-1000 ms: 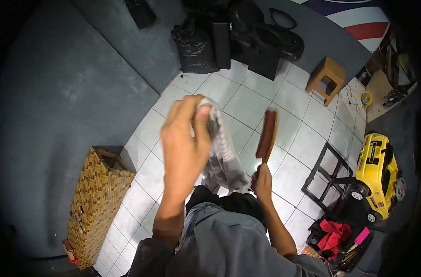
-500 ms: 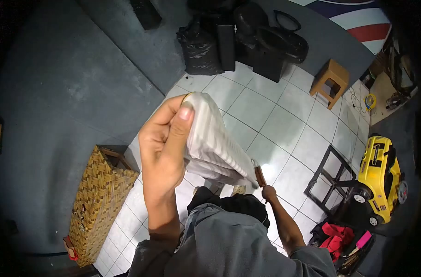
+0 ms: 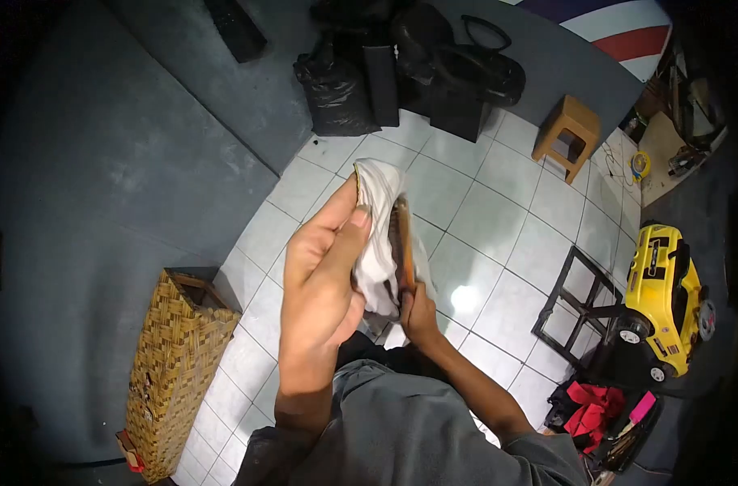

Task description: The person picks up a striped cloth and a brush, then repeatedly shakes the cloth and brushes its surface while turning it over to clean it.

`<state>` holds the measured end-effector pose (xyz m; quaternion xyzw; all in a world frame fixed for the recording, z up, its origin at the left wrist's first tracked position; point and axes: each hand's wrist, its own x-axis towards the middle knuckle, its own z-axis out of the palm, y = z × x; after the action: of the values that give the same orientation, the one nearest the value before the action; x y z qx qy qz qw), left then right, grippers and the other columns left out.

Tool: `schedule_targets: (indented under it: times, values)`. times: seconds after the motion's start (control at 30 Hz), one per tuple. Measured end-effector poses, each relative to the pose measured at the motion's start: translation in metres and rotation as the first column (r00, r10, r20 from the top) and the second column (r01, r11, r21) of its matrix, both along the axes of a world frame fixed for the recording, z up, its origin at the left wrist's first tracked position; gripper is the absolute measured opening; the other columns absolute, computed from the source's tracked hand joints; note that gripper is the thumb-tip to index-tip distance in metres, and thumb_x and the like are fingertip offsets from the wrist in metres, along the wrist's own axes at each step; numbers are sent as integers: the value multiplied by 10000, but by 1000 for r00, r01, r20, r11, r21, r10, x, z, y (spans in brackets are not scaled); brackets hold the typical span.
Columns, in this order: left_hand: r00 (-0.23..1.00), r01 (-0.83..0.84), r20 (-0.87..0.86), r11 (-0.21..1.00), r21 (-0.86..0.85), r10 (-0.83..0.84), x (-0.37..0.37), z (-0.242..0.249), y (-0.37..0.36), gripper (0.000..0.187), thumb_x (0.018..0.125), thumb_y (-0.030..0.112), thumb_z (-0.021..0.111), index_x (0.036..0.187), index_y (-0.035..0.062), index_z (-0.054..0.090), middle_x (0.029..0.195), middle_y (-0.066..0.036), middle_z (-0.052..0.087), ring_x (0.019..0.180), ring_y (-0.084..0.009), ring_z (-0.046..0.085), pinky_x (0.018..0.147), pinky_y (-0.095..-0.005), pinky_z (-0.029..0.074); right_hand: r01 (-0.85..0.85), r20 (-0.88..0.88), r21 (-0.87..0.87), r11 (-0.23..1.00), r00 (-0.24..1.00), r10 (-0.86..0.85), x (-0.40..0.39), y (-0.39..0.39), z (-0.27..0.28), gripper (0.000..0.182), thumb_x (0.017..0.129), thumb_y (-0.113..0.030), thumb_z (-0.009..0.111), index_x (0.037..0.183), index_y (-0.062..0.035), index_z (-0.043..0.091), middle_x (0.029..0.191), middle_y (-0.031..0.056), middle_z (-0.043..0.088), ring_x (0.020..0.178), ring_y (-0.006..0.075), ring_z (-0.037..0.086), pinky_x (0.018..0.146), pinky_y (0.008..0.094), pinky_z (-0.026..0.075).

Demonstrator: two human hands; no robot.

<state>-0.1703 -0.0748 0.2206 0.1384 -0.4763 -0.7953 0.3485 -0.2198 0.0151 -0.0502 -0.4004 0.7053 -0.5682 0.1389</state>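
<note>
My left hand [image 3: 320, 279] pinches the edge of a white cloth item [image 3: 379, 190] between thumb and fingers, held up in front of me. My right hand [image 3: 419, 314] is closed round the lower end of a wooden brush [image 3: 405, 243]. The brush stands nearly upright, its dark bristle side toward the white cloth and close against it. Part of the cloth shows behind the brush on the right. Whether the bristles touch the cloth is hard to tell.
A woven basket [image 3: 179, 356] stands at the left. Black bags [image 3: 341, 93] lie at the top by the wall. A brown stool [image 3: 570, 130], a dark frame [image 3: 575, 312] and a yellow toy car [image 3: 665, 300] are on the right, with red cloth [image 3: 592, 413] below.
My right hand has come up and left with the brush, from the cloth's far lower end to beside my left hand. The cloth, stretched out before, now hangs bunched. My left hand has shifted right.
</note>
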Motion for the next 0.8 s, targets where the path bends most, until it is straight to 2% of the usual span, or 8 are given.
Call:
schedule_targets:
  times: [0.07, 0.13, 0.27, 0.33, 0.4, 0.6, 0.63, 0.8]
  values:
    - [1000, 1, -6, 999, 40, -1, 10, 9, 3, 400, 909, 53, 419, 1261, -119, 337, 1173, -179, 510, 1014, -172, 540, 866, -245, 425, 73, 42, 484, 872, 993, -106, -17, -6, -34, 177, 829, -154, 459, 924, -8, 492, 701, 244, 579, 726, 408, 583, 608, 481, 442]
    - [998, -5, -59, 999, 36, 8, 23, 9, -3, 406, 900, 45, 432, 1258, -121, 337, 1167, -193, 513, 1018, -196, 545, 874, -267, 430, 10, -259, 592, 806, 949, 179, -35, 25, -150, 254, 879, -199, 424, 830, 48, 458, 657, 229, 563, 594, 387, 565, 539, 453, 443]
    - [984, -135, -110, 989, 60, 141, 31, 6, -14, 399, 881, 17, 429, 1241, -129, 339, 1153, -221, 516, 988, -233, 577, 868, -308, 471, -138, 295, 768, 626, 943, -153, -55, 73, -226, 335, 918, -307, 338, 749, -26, 407, 569, 106, 444, 454, 231, 445, 409, 350, 367]
    - [978, -200, -38, 977, 74, 203, 32, -4, -16, 398, 882, 14, 423, 1244, -127, 334, 1158, -217, 513, 988, -228, 576, 858, -299, 475, 33, 658, 553, 832, 595, -461, -52, 73, -242, 385, 937, -360, 295, 708, -63, 381, 524, 44, 384, 385, 153, 385, 344, 298, 330]
    - [986, -162, -32, 983, 89, 165, 29, -11, -15, 398, 884, 13, 419, 1246, -125, 333, 1167, -216, 508, 1003, -225, 568, 865, -297, 466, 189, 868, 376, 907, 272, -416, -48, 48, -106, 347, 940, -369, 301, 800, -62, 381, 520, 15, 343, 369, 119, 333, 337, 264, 286]
    - [992, -114, -48, 990, 80, 118, 3, -10, -2, 413, 907, 32, 401, 1282, -108, 300, 1177, -180, 508, 1022, -181, 542, 877, -271, 438, -136, 639, -125, 983, 747, 184, -13, 19, 72, 270, 943, -284, 324, 910, -42, 439, 589, 59, 450, 449, 147, 439, 423, 294, 355]
    - [991, -105, -71, 989, 102, 112, 1, -10, -1, 419, 903, 32, 416, 1283, -104, 302, 1175, -186, 510, 1018, -178, 544, 864, -264, 445, -255, 418, 0, 967, 879, 231, -10, 17, 73, 226, 931, -230, 347, 938, -18, 423, 610, 167, 512, 508, 289, 524, 481, 395, 382]
    - [967, -144, -222, 988, -61, 128, 19, 1, -22, 441, 861, 8, 468, 1270, -86, 332, 1189, -220, 497, 968, -202, 585, 794, -275, 511, -374, 105, 460, 805, 924, 369, -13, 14, -25, 299, 920, -283, 364, 975, 7, 413, 765, 288, 568, 726, 459, 551, 629, 509, 419]
